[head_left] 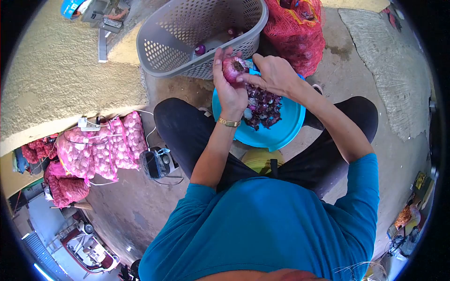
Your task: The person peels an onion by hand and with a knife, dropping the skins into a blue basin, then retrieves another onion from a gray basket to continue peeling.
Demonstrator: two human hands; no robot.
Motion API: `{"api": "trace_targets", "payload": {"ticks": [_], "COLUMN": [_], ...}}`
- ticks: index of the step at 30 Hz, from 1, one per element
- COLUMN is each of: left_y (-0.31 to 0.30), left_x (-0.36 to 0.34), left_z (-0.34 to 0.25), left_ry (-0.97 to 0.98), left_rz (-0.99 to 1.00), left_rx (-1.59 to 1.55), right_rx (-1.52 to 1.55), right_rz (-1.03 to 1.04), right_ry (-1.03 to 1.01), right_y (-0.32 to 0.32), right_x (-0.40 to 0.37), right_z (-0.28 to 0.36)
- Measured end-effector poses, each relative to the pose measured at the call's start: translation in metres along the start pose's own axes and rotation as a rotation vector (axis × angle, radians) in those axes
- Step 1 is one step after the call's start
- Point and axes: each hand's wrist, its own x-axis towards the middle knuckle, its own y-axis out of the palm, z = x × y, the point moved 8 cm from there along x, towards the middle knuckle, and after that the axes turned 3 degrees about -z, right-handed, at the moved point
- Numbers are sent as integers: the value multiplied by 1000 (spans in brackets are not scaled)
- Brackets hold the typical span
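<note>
My left hand (228,91), with a gold watch on its wrist, holds a red onion (233,69) whose dark root end faces right. From the right, my right hand (274,75) reaches in with curled fingers, its thumb against the onion. Whatever those fingers may grip is hidden. Below both hands is a light blue basin (293,119) with dark purple onion skins (265,110) heaped in it. Just beyond my left hand stands a grey perforated basket (161,58) with a purple onion (200,49) and a few others inside.
A red mesh sack (300,42) stands right of the basket. At left, pink net bags of pale bulbs (103,147) lean by the wall, near a small black device (157,164) with cables. My bent knees flank the basin, and a yellowish seat (260,159) is below.
</note>
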Motion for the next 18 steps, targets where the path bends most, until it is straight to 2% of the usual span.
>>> {"api": "trace_targets", "payload": {"ticks": [3, 5, 8, 12, 14, 15, 17, 18], "left_y": [-4, -7, -5, -8, -1, 2, 3, 3], "left_x": [3, 6, 4, 1, 1, 2, 0, 3], "left_z": [3, -1, -2, 0, 7, 0, 13, 15], "left_ry": [33, 157, 228, 216, 32, 32, -380, -424], "left_rz": [75, 123, 95, 55, 142, 146, 128, 132], "left_rx": [160, 213, 229, 172, 54, 52, -183, -200], "right_rx": [21, 67, 91, 49, -21, -25, -104, -106], "right_rz": [8, 2, 3, 41, -48, -50, -40, -39], "right_ry": [-1, 41, 89, 80, -47, -46, -119, -120], "right_y": [0, 5, 10, 7, 2, -2, -8, -8], "right_x": [-3, -4, -3, -1, 2, 5, 7, 8], "right_z": [8, 7, 3, 0, -2, -3, 1, 2]}}
